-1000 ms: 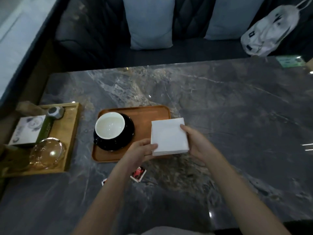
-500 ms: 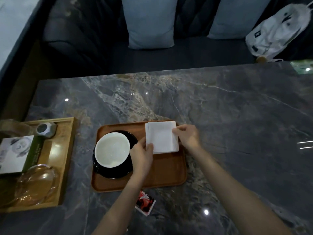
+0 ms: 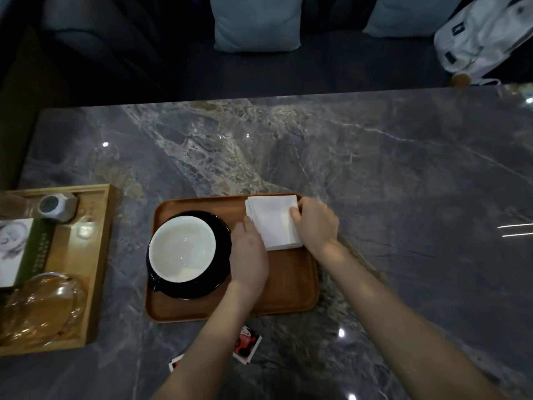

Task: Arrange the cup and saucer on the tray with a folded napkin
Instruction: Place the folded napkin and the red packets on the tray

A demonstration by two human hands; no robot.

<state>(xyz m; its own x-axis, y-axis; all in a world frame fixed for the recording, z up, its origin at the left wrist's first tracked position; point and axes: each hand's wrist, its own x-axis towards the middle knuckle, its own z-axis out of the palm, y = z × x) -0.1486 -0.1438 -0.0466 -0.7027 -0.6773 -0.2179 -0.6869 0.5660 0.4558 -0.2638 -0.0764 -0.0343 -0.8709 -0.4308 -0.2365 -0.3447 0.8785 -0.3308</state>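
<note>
A brown wooden tray (image 3: pixel 288 287) lies on the marble table. On its left half stands a cup, white inside (image 3: pixel 182 248), on a black saucer (image 3: pixel 220 235). A white folded napkin (image 3: pixel 274 222) lies flat in the tray's far right corner. My left hand (image 3: pixel 250 255) holds the napkin's left edge, with its wrist over the saucer's right rim. My right hand (image 3: pixel 315 223) grips the napkin's right edge at the tray's rim.
A lighter wooden tray (image 3: pixel 99 255) at the left holds a glass bowl (image 3: pixel 43 307), a box (image 3: pixel 17 249) and a small grey object (image 3: pixel 59 206). Two small red packets (image 3: pixel 246 343) lie near the front edge. A sofa with cushions (image 3: pixel 256 21) and a white bag (image 3: pixel 484 39) stands beyond the table.
Both hands carried the napkin from the tray's near right edge to its far right corner and lowered it flat. The view tilted further down.
</note>
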